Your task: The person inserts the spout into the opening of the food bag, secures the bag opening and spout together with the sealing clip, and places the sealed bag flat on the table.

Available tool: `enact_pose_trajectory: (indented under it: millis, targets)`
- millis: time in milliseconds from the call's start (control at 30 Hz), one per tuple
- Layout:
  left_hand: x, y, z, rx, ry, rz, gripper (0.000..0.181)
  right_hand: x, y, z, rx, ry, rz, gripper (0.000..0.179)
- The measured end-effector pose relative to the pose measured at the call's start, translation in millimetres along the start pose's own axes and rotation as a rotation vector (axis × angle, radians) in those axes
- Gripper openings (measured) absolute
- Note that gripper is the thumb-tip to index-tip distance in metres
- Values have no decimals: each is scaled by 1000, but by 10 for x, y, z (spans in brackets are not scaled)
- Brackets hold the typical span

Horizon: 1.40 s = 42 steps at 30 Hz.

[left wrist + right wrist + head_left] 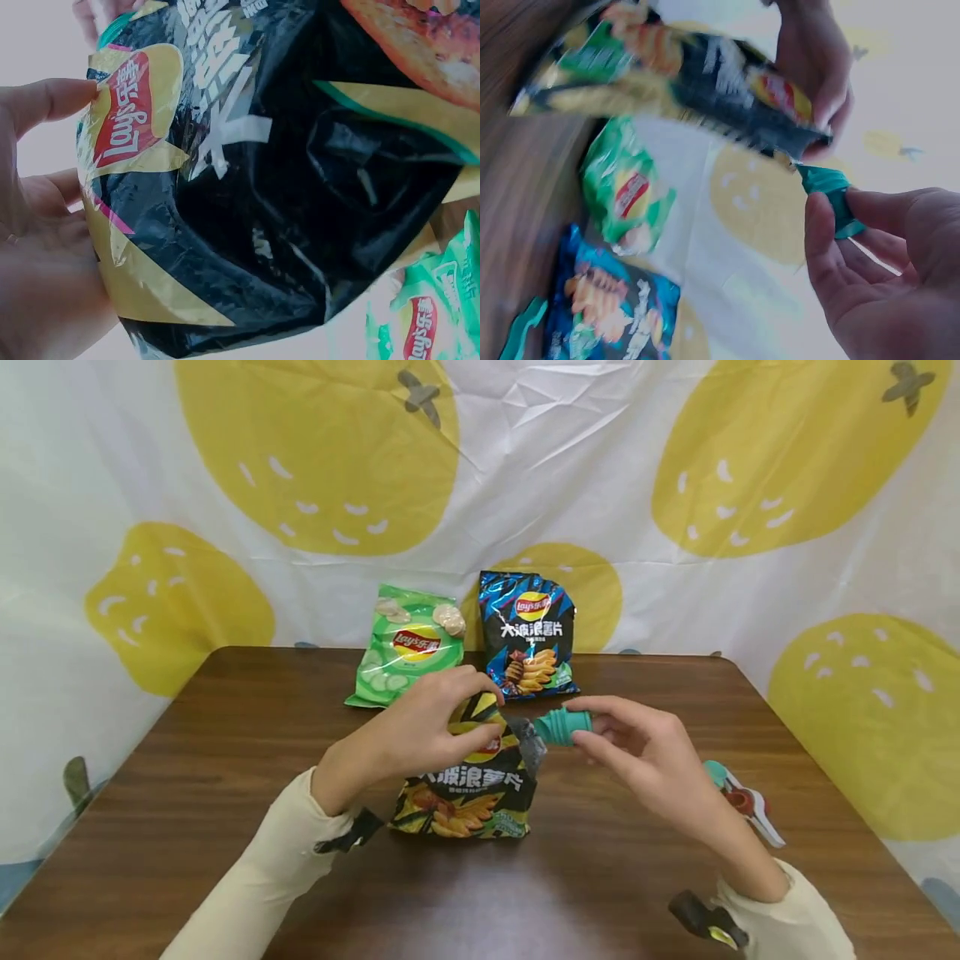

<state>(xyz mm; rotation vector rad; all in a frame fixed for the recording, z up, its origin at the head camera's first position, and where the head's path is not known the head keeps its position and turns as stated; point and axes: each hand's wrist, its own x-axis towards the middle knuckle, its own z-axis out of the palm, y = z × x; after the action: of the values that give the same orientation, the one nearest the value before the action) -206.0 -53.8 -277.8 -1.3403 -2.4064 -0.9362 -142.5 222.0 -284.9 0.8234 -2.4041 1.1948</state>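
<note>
In the head view, a black and yellow Lay's chip bag stands over the table, its upper right corner torn open. My left hand grips its upper part between thumb and fingers. The same bag fills most of the left wrist view. My right hand pinches a short teal ribbed cylinder between thumb and fingers. One end of this teal piece meets the torn corner in the right wrist view; how far it reaches inside is hidden.
Behind stand a green Lay's bag and a blue and black Lay's bag, near the fruit-print cloth. A white, red and teal tool, its kind unclear, lies on the brown table beyond my right forearm.
</note>
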Motion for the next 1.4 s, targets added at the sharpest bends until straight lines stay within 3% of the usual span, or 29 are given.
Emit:
enact_pose_trajectory:
  millis: [167,300,500,600,767,900,1133,1300,1400]
  targets:
    - [-16,49,3,28,-16,-18,29,120,-163,89,-52,26,-34,29]
    - [-30,64,1,44,7,-26,29,132,-225,52,-17,53,-51,31]
    - [-25,86,18,57,20,13,21,139,-149,209,-85,-133,51,30]
    - [-18,95,40,63,47,33,10,142,-101,298,-62,-167,93,32]
    - [-11,104,100,55,106,13,5,148,-67,379,78,-120,159,31]
    - [10,97,169,48,114,-20,8,152,-52,410,165,-83,226,27]
    - [28,73,237,-3,115,-83,11,150,-6,433,161,-48,224,25]
    - [34,47,256,-77,170,-65,13,139,-7,528,46,21,157,27]
    - [37,5,248,-153,231,-64,14,140,-7,574,49,52,96,26]
